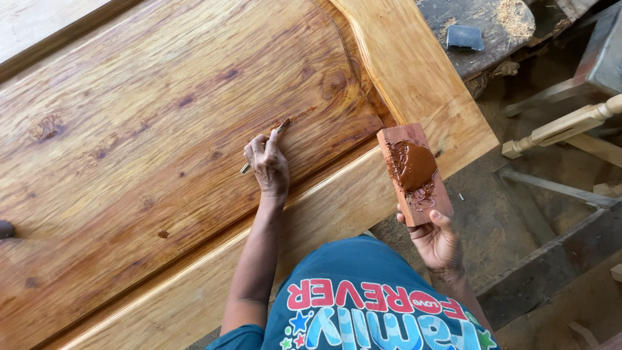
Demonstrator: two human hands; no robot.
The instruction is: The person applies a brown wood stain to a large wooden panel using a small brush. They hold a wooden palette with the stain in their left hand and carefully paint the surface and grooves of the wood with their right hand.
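**Filler applied to panel, block held as palette**

Left hand [267, 163]: fingers curled tight round a thin tool [265, 148], tip pressed to the panel [129, 129] at a dark spot near its right end, just inside the curved moulding. The tool's other end pokes out below the knuckles. What kind of blade it has cannot be told.

Right hand [437, 243]: fingers and thumb closed round the lower end of a small wood block [414, 174], held in the air off the panel's right edge, tilted, face up. A blob of brown paste [413, 165] sits on its upper half, with smears trailing toward the thumb.

Handling, judged: block is light and stiff, one hand suffices; hold it by the bare lower end, away from the paste, and keep the face up. Paste looks soft and sticky, likely to slide if tipped steeply. Tool is slim and rigid; a pinch near the tip gives control. Panel is large and probably heavy, surface glossy.

Around: turned leg [564, 126] to the right, small dark block [464, 37] on a sawdust-strewn bench [492, 26] beyond the panel's far right corner.
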